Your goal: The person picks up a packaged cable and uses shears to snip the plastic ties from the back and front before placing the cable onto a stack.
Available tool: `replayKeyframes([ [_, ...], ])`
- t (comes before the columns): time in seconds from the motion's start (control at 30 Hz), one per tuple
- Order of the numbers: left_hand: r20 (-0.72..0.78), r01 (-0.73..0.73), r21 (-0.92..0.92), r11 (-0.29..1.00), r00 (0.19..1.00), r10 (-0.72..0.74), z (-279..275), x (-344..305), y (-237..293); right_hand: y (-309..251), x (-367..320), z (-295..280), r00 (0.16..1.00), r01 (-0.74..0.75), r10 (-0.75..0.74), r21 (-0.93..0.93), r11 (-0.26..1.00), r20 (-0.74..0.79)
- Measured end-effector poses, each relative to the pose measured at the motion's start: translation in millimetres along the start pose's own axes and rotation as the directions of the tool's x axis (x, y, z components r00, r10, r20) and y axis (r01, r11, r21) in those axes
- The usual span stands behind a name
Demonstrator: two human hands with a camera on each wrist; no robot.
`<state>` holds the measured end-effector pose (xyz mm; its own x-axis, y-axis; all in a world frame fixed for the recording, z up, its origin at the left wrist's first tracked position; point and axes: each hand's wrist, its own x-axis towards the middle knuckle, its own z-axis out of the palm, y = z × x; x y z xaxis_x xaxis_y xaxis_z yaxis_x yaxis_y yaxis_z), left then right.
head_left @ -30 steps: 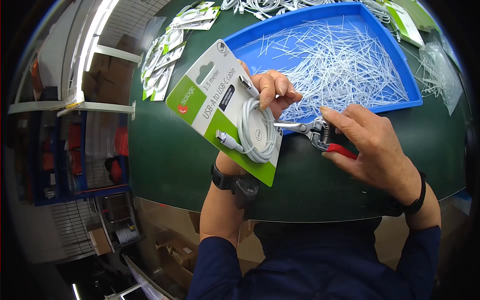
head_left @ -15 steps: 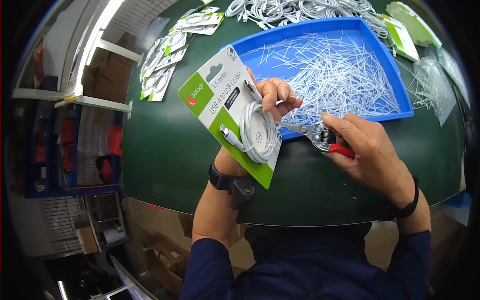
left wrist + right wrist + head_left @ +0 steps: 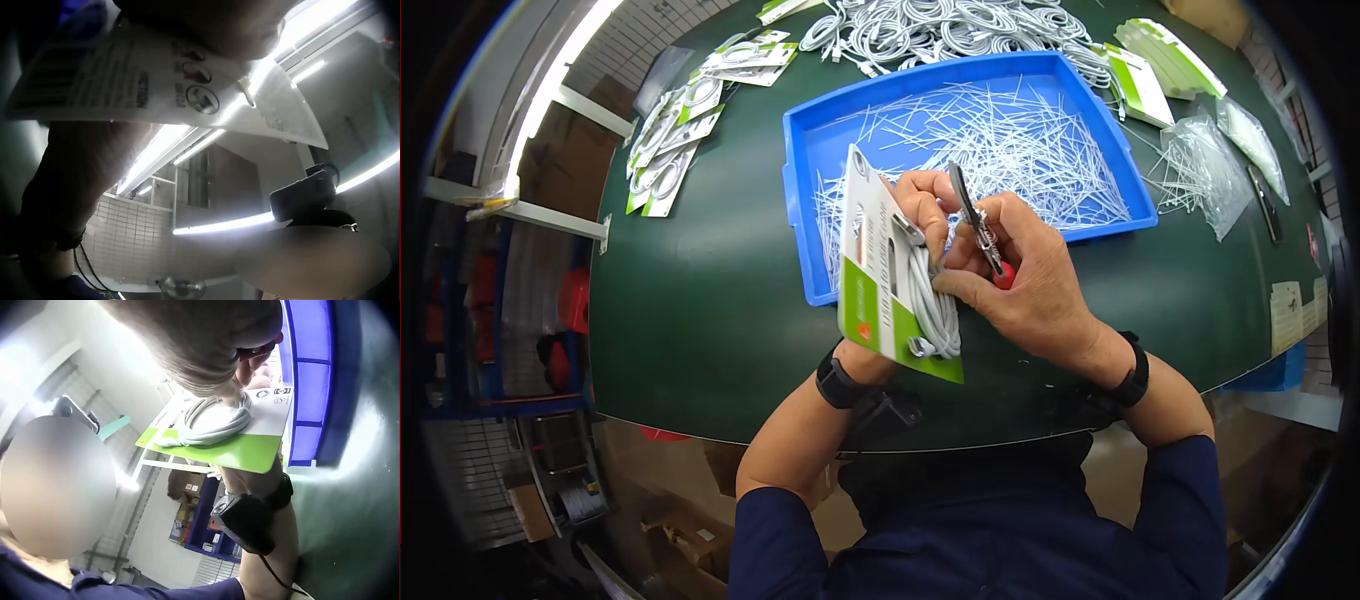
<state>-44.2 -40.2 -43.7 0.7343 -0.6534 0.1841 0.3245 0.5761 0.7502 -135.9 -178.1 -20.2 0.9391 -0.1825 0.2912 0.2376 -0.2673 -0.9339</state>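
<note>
My left hand (image 3: 922,205) grips a white-and-green retail card (image 3: 868,255) from behind, its fingers at the upper edge. A coiled white USB cable (image 3: 940,318) is fixed to the card's front, which is now turned steeply sideways. My right hand (image 3: 1040,280) holds small red-handled snips (image 3: 970,205) in its palm, blades pointing up. The right thumb and fingertips meet at the cable coil, close to the left fingers. In the right wrist view, the coil (image 3: 215,428) shows below the right hand. The left wrist view shows the printed back of the card (image 3: 144,81).
Beyond the hands lies a blue tray (image 3: 795,170) of thin white strips. White cables (image 3: 940,35) are heaped behind it. Finished-looking carded cables (image 3: 670,150) lie at left; blank green-white cards (image 3: 1170,60) and a plastic bag (image 3: 1200,170) lie at right.
The right hand has moved left to the coil, and the snips have swung from pointing left to upright in the palm. The card has turned edgewise. The head view has shifted.
</note>
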Motion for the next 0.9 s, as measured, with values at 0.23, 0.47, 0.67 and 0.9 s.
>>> replayKeyframes([
  [0.23, 0.108, -0.303, 0.762, 0.573, 0.931, 0.349, 1, -5, -2, -7, -2, 3, 0.994, 0.064, -0.075, -0.127, 0.990, -0.082],
  [0.47, -0.006, -0.193, 0.405, 0.894, 0.977, 0.213, 14, 0, 2, -13, 2, -2, 0.998, -0.068, 0.067, 0.032, 0.997, 0.017],
  [0.67, -0.030, -0.269, 0.502, 0.822, 0.944, 0.327, 10, 4, 14, -62, -4, -24, 0.942, -0.323, 0.247, 0.803, 0.501, 0.226],
  [0.9, 0.151, -0.365, 0.166, 0.916, 0.928, 0.342, -14, -39, 92, -28, 18, -44, 0.961, -0.275, 0.270, 0.304, 0.912, 0.058],
])
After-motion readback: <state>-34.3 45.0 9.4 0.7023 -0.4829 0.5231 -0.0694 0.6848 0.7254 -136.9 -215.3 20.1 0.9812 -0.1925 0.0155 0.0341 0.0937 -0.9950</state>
